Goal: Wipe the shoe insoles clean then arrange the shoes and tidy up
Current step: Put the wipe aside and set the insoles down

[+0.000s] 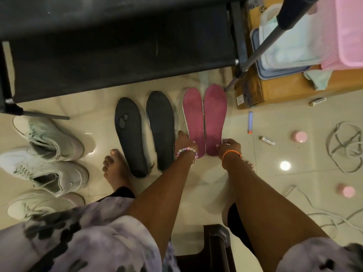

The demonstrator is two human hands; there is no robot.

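Note:
Two pink insoles lie side by side on the tiled floor, the left one (193, 116) and the right one (215, 114). My left hand (185, 142) grips the heel end of the left pink insole. My right hand (229, 147) pinches the heel end of the right pink insole. Two dark grey insoles (129, 134) (161, 126) lie flat just left of them. Three pale sneakers (53, 138) (49, 173) (43, 203) stand in a column at the far left.
A black rack (117, 46) spans the top. At upper right sits a cardboard box (275, 89) with a tub of cloths (284, 46) and a pink basket (349, 30). Loose laces (343, 146), two pink caps (299, 136) (346, 190) and small tubes litter the right floor. My bare foot (115, 167) rests beside the grey insoles.

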